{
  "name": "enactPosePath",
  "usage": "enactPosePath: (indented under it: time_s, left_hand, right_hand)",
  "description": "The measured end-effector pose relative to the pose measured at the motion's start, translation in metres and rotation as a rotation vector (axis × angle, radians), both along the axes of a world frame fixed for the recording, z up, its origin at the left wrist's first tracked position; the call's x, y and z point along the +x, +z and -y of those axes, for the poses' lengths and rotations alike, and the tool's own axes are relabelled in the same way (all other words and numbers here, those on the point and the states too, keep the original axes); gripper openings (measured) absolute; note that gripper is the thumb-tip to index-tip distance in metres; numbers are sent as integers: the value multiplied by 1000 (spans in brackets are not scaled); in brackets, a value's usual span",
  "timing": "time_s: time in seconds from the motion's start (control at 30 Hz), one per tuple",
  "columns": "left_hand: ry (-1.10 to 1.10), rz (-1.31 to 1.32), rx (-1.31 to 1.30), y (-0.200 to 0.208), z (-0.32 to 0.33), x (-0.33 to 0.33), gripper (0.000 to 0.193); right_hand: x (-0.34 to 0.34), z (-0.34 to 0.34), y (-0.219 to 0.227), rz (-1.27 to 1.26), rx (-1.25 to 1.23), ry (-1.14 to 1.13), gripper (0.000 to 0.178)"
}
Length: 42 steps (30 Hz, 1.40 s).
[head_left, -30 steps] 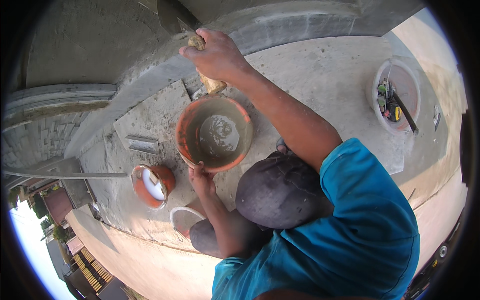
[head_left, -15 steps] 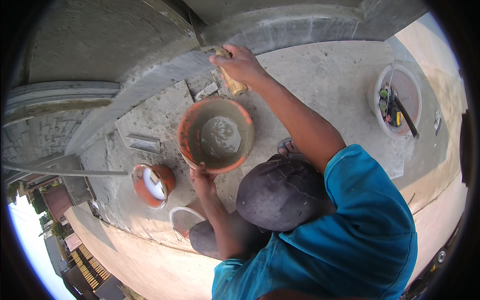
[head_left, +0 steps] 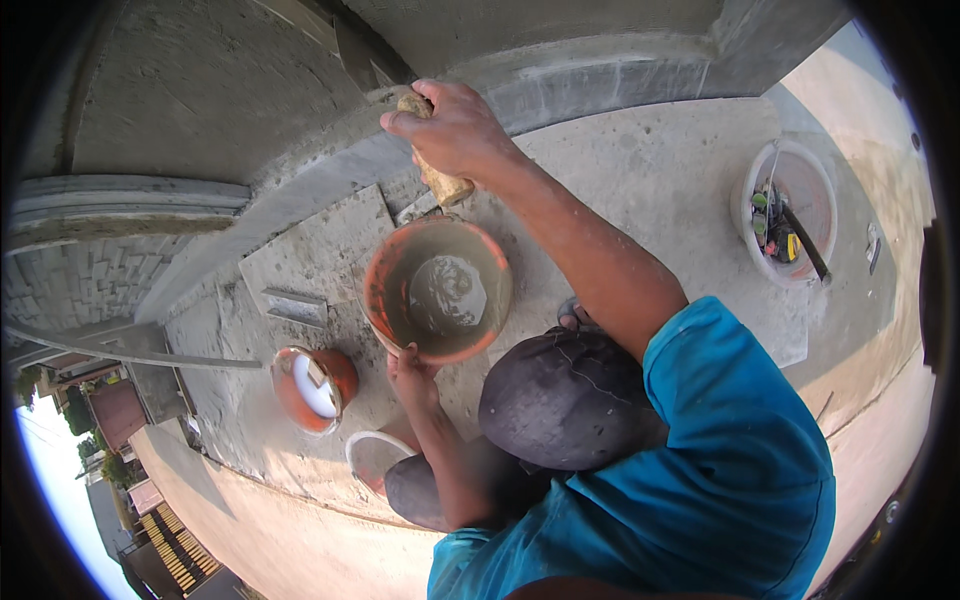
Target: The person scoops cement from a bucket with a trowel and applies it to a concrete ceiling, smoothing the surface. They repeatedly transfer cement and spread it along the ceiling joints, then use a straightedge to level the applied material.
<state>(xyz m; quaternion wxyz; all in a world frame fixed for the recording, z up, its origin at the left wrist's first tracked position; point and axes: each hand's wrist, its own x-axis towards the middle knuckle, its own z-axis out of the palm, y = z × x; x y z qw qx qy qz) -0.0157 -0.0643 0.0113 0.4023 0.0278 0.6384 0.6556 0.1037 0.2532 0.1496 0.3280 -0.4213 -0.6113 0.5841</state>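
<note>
My left hand (head_left: 413, 375) is closed on the near rim of an orange bucket (head_left: 380, 325), thumb over the edge. Wet grey mortar (head_left: 447, 290) lies in the bucket, and its inner wall is smeared with it. My right hand (head_left: 458, 130) wraps round the thick wooden handle of a trowel (head_left: 445, 187), beyond the bucket and close to the wall. What looks like its grey blade is against the plastered wall (head_left: 180, 90), hard to tell from the wet surface.
A smaller orange bucket (head_left: 345, 370) with white contents stands at left, beside a pale-rimmed bucket (head_left: 358, 440). A metal channel piece (head_left: 295, 307) lies on the grey slab (head_left: 650, 150). At right stands a white tub (head_left: 828, 185) with tools. My bent knee (head_left: 560, 400) is close by.
My right hand has moved left and slightly up with the trowel along the wall. My left hand stays on the bucket rim. The view has shifted slightly.
</note>
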Motion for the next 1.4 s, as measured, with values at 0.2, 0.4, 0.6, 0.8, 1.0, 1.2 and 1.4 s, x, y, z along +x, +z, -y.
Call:
enactPosePath:
  time_s: [0.2, 0.4, 0.6, 0.8, 1.0, 1.2, 1.4]
  left_hand:
    - [1, 3, -14, 0, 2, 0, 36]
    - [-21, 6, -8, 0, 2, -1, 44]
    - [-11, 8, -6, 2, -5, 2, 48]
    - [-29, 11, -23, 2, -1, 1, 41]
    - [41, 22, -48, -1, 2, 5, 41]
    - [42, 40, -238, 14, -10, 13, 41]
    - [108, 65, -47, -11, -8, 12, 36]
  right_hand:
    - [-3, -2, 19, -7, 79, -22, 77]
    - [-5, -2, 49, -44, 102, -22, 76]
    - [-2, 2, 87, 5, 182, -19, 76]
    - [-6, 3, 99, -62, 257, -36, 75]
    - [31, 29, 60, -163, -40, 47, 77]
    - [19, 14, -6, -136, -286, -9, 80]
    - [9, 11, 17, -212, -362, -1, 85]
